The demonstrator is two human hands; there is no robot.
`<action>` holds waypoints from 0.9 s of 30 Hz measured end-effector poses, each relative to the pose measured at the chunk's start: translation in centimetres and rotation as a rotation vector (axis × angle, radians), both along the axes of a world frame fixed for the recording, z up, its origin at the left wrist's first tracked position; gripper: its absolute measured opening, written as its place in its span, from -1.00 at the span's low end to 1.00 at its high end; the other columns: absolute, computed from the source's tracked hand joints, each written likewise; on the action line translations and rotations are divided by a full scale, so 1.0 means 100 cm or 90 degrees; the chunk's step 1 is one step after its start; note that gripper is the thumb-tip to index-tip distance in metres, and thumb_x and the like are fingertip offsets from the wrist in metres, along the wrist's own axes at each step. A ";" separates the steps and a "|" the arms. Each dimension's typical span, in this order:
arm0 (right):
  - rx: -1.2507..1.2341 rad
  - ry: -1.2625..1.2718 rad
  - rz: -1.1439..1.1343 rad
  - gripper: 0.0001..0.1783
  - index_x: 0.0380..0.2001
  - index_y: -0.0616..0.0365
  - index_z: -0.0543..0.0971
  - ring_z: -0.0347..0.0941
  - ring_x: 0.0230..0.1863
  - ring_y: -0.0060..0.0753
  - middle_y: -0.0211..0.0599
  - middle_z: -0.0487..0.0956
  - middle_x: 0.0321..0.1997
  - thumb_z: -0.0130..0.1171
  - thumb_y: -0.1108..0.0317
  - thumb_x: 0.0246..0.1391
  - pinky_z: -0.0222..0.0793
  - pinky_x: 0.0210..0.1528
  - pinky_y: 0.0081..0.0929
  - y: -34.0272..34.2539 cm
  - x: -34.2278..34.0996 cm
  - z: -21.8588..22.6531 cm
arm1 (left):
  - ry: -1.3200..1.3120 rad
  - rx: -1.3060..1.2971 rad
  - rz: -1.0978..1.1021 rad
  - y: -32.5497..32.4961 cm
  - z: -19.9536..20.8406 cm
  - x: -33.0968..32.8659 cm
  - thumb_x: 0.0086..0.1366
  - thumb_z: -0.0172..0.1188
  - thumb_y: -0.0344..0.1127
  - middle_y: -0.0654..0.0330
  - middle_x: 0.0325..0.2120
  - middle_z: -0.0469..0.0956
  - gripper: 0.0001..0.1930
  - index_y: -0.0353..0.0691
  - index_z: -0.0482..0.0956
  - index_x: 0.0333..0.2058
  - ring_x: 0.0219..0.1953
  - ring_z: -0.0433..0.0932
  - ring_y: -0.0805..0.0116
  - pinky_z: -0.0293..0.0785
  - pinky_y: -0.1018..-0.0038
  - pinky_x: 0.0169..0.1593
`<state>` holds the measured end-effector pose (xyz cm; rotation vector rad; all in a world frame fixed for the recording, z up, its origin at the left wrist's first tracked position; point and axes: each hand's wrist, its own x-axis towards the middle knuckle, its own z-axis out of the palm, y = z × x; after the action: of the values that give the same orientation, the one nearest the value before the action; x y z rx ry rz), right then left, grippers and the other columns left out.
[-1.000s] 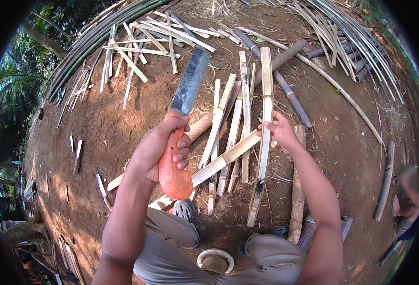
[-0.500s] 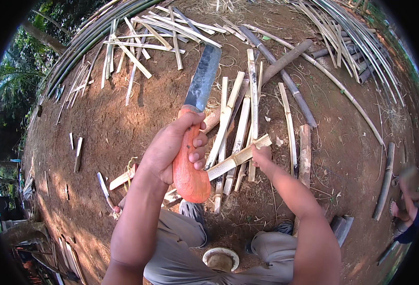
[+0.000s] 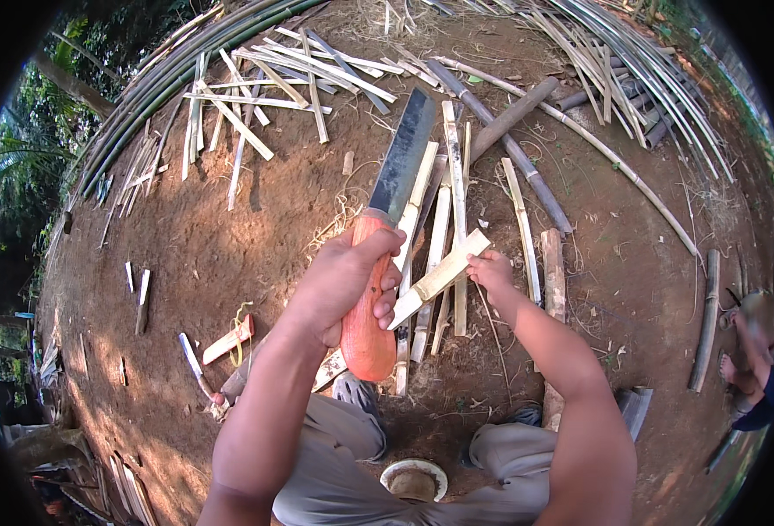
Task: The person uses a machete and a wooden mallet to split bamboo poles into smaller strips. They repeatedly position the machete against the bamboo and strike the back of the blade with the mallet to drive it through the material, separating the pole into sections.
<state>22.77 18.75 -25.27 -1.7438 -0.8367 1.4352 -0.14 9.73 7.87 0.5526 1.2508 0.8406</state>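
Observation:
My left hand (image 3: 339,285) is closed around the thick orange wooden handle of a machete (image 3: 404,145). Its broad, dark, square-ended blade points up and away from me, slightly to the right. My right hand (image 3: 490,270) pinches the upper end of a short, pale split bamboo strip (image 3: 444,273). That strip slants down to the left, its lower end beside my left fingers and the handle; whether they touch, I cannot tell. Beneath it, several longer bamboo strips (image 3: 457,193) lie on the ground, some leaning on a bamboo pole (image 3: 514,121).
A scattered heap of split strips (image 3: 273,74) lies far left, with long green poles (image 3: 168,74) behind. More poles (image 3: 659,79) are stacked far right. A short orange-ended piece (image 3: 229,340) lies left of my arm. Another person (image 3: 755,368) is at the right edge.
The machete and my left hand have shifted right, and the blade leans further right. The short strip has turned steeper and shows more of its pale face, still in my right hand.

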 end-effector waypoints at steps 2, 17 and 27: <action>0.079 0.067 0.037 -0.82 -0.23 0.17 0.51 0.54 -0.36 -0.62 -0.35 0.63 -0.35 0.33 0.39 0.22 0.45 -0.34 -0.64 -0.008 -0.001 0.063 | 0.069 0.056 -0.016 -0.006 0.000 -0.001 0.41 0.18 -0.24 0.30 -0.67 0.36 -0.80 -0.20 0.38 -0.26 -0.79 0.31 0.51 0.30 0.51 -0.70; 0.637 -0.212 -0.065 -0.72 -0.14 0.39 0.55 0.55 -0.36 -0.67 -0.32 0.65 -0.36 0.38 0.47 0.16 0.48 -0.33 -0.68 -0.111 0.062 0.415 | 0.255 0.590 -0.142 -0.091 0.098 0.086 0.36 0.31 -0.23 0.34 -0.63 0.46 -0.76 -0.29 0.52 -0.24 -0.58 0.37 0.61 0.33 0.50 -0.50; 0.661 -0.262 -0.211 -0.72 -0.14 0.38 0.69 0.62 -0.31 -0.58 -0.23 0.72 -0.29 0.43 0.44 0.11 0.55 -0.24 -0.59 -0.123 0.105 0.382 | 0.332 0.666 -0.129 -0.098 0.070 0.135 0.35 0.28 -0.27 -0.09 -0.62 0.57 -0.75 -0.36 0.47 -0.28 -0.54 0.65 -0.03 0.49 0.23 -0.46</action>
<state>33.25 6.46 12.94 -1.2415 -1.1502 0.2686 13.39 -0.06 14.85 1.7955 1.1032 1.1928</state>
